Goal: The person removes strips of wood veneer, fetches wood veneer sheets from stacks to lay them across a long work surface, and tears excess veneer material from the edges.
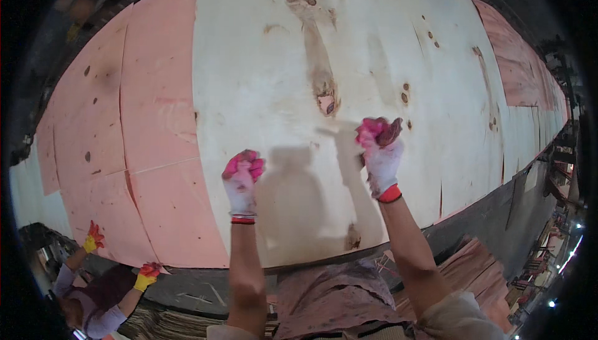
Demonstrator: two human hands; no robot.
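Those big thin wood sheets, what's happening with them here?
A person in white and pink gloves is working over a large pale veneer sheet that lies on top of pinkish sheets. Both fists are closed above the pale sheet: the left hand and the right hand, which seems to have a small dark piece in its grip, though it is hard to tell. At lower left, a co-worker's gloved hands in yellow and red reach toward the edge of the pinkish sheets.
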